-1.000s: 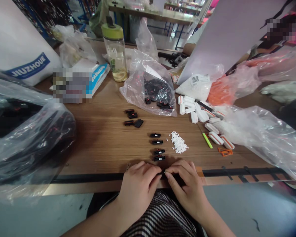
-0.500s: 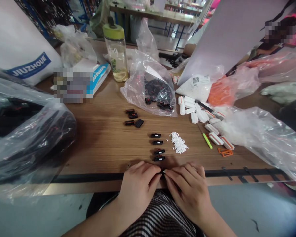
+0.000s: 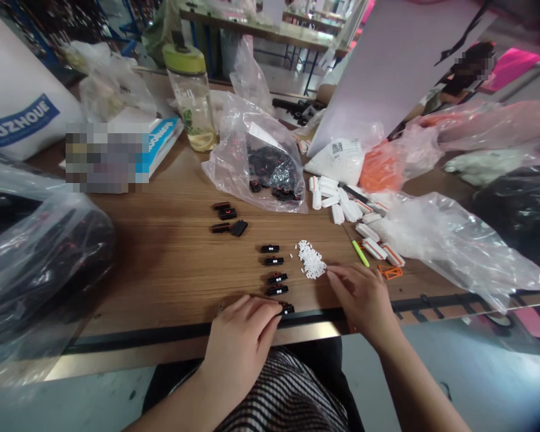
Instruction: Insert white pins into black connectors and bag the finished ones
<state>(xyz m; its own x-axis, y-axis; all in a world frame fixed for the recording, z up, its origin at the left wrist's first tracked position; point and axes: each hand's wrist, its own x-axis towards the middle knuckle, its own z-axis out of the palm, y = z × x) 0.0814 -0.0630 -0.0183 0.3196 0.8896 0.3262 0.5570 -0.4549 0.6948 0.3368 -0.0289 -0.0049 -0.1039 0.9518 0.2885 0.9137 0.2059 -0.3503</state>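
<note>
My left hand (image 3: 245,327) is closed on one end of a black connector housing (image 3: 287,308) at the table's front edge. Farther back, several like housings form a column, among them one connector (image 3: 278,290) with two white dots on its face. To their right lies a heap of tiny white plugs (image 3: 311,260). My right hand (image 3: 362,297) touches the heap's near right edge, thumb and forefinger pinched together; whatever is between the tips is too small to make out. More black connectors (image 3: 227,214) lie loose farther left, without white dots that I can see.
A clear bag of black connectors (image 3: 274,165) sits behind. On the right are white-and-orange strips (image 3: 351,207), a yellow-green stick (image 3: 360,253), an orange frame (image 3: 390,272) and plastic bags (image 3: 468,240). A bottle (image 3: 191,99) stands at the back; a large bag (image 3: 40,258) fills the left.
My right hand has left the connector at the front edge and moved right and forward to the white heap. My left hand stays on the connector. The whole view has shifted slightly.
</note>
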